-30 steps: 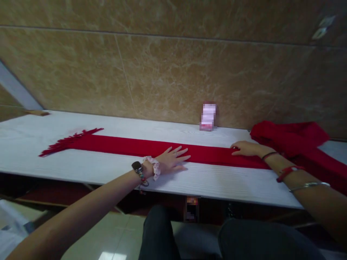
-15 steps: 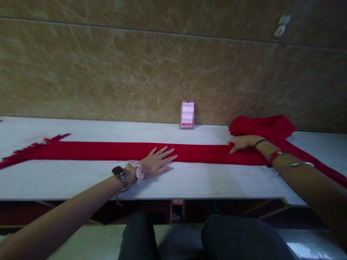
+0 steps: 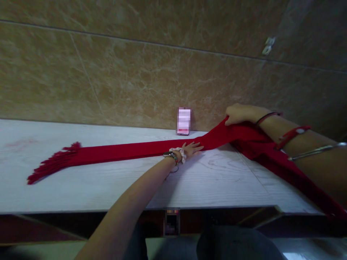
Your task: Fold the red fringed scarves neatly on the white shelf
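Note:
A long red scarf (image 3: 121, 153) with a fringe at its left end stretches across the white tabletop (image 3: 108, 191). My left hand (image 3: 193, 148) lies on it near the middle, fingers spread and palm down. Farther right, my right hand (image 3: 237, 113) pinches the scarf's upper edge and holds that part raised off the table. From there the cloth hangs in loose folds and runs down to the right beneath my right forearm, past the table's front edge. My right arm covers part of those folds.
Behind the table rises a brown marbled wall (image 3: 135, 79) with a white fixture (image 3: 268, 46) at upper right. A blurred upright phone-like thing (image 3: 184, 121) leans against the wall. Another blurred dark object (image 3: 172, 222) shows below the table's front edge, near my legs.
My right hand has lifted the scarf up off the table. My left hand has slid to the right along it. The fringed end has shifted right, and the bunched cloth has been pulled out.

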A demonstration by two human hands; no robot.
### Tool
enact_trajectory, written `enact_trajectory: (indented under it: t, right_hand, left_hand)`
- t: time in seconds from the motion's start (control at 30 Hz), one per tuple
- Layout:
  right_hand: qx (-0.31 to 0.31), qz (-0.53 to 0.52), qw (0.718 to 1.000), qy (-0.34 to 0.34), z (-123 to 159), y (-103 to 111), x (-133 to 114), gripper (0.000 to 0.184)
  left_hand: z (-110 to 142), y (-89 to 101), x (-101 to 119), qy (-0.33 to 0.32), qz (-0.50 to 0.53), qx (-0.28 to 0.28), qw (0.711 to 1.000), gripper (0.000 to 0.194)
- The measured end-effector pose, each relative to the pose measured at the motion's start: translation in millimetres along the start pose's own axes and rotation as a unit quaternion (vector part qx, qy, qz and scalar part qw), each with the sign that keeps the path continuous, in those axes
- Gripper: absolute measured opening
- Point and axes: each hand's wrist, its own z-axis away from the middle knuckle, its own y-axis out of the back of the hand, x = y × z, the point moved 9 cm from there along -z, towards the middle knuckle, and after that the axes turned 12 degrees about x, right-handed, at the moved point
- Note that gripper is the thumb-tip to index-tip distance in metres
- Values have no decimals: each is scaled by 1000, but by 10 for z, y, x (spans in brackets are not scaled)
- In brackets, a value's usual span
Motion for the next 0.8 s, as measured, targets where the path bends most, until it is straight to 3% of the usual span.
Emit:
enact_trajectory:
  t: [0.1, 0.2, 0.3, 0.4, 0.47, 0.5, 0.6, 0.67, 0.73, 0.8]
  right_hand:
    - [-124, 25, 991, 33, 160, -216, -410, 23]
    - [-151, -11, 987, 50, 231, -288, -906, 31]
    - [-139, -68, 983, 100, 223, -324, -1592, 31]
    - [-155, -170, 960, 162, 287, -402, -2397, 24]
    - [-174, -197, 947, 184, 354, -485, -2770, 25]
    - [-196, -214, 938, 189, 393, -543, -2876, 34]
    - [-232, -306, 910, 157, 420, -675, -2774, 58]
    - [-149, -311, 928, 142, 315, -671, -2408, 50]
    - [-40, -240, 952, 183, 270, -662, -2064, 35]
    - [-14, -199, 959, 203, 317, -807, -1846, 37]
  left_hand:
    - [170, 232, -206, -12, -24, 52, 998, 45]
    - [735, 448, -852, 101, -114, 62, 986, 45]
    - [1344, 507, -1433, 233, -137, 20, 963, 48]
    - [1586, 481, -1578, 256, -138, 10, 957, 49]
    - [1590, 462, -1555, 252, -141, 16, 957, 49]
    - [1582, 453, -1540, 253, -139, 14, 957, 49]
    - [1575, 453, -1510, 235, -123, 1, 964, 49]
    - [1628, 512, -1578, 223, -119, 4, 967, 49]
    - [1755, 620, -1784, 247, -130, 19, 960, 48]
    - [1959, 744, -2096, 305, -148, 28, 940, 49]
